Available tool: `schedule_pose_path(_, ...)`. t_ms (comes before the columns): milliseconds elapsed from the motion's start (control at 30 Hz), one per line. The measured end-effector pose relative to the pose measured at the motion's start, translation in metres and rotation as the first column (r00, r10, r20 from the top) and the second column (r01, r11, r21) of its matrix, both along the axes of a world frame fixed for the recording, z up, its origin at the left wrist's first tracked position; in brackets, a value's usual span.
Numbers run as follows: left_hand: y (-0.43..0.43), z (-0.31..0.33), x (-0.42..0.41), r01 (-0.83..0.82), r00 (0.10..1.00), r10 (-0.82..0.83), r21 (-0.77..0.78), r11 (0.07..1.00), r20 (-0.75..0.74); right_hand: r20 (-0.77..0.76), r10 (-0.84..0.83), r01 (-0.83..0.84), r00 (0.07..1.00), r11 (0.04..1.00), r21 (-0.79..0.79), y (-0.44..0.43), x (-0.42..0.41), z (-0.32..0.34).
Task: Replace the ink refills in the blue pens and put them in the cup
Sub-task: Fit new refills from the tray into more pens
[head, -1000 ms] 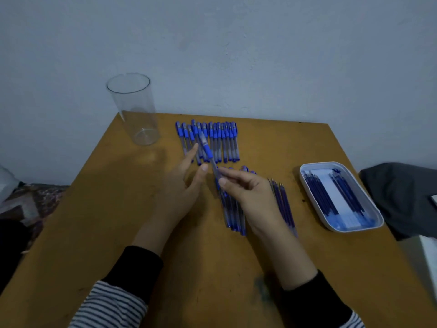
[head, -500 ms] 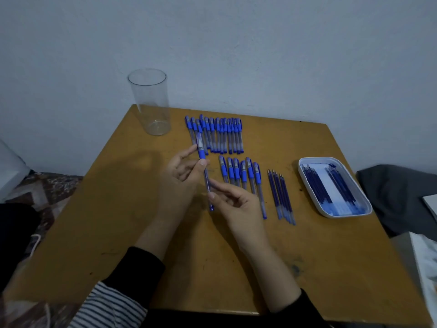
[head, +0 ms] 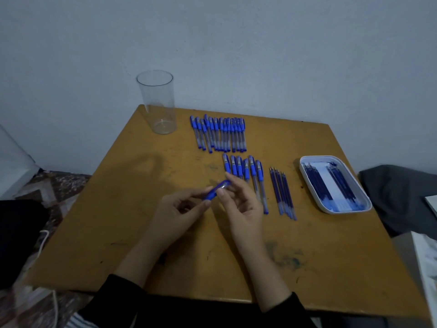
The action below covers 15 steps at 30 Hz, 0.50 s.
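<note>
Both hands hold one blue pen (head: 216, 190) above the table's middle. My left hand (head: 179, 211) pinches its lower part, and my right hand (head: 241, 204) pinches its capped end with thumb and fingers. The pen's barrel is mostly hidden by my left fingers. A clear plastic cup (head: 157, 102) stands upright and empty at the table's far left corner. A row of several blue pens (head: 218, 133) lies at the back. A second row of blue pens (head: 248, 172) lies just beyond my right hand. Several loose ink refills (head: 282, 192) lie to their right.
A white tray (head: 365, 204) holding several more refills sits at the right on the brown table (head: 118, 221). Dark cloth (head: 402, 197) lies past the table's right edge. The wall stands close behind the cup.
The pen has tilted from nearly upright to slanted and come down toward me between both hands. The camera pulled back, showing more of the table's near edge.
</note>
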State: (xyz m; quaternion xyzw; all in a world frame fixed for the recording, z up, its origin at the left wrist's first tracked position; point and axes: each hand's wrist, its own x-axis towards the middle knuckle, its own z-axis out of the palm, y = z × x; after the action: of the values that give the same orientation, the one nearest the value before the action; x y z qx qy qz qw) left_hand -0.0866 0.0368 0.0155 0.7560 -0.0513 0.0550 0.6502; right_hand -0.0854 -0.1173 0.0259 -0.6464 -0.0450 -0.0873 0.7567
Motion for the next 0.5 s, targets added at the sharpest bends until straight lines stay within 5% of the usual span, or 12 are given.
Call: schedule_pose_path(500,-0.0038,-0.0069,-0.0059,-0.005,0.997,0.001,0.051,0.999,0.083,0.105,-0.107,0.113,0.989,0.992,-0.058,0.0026,0.0017,-0.0107)
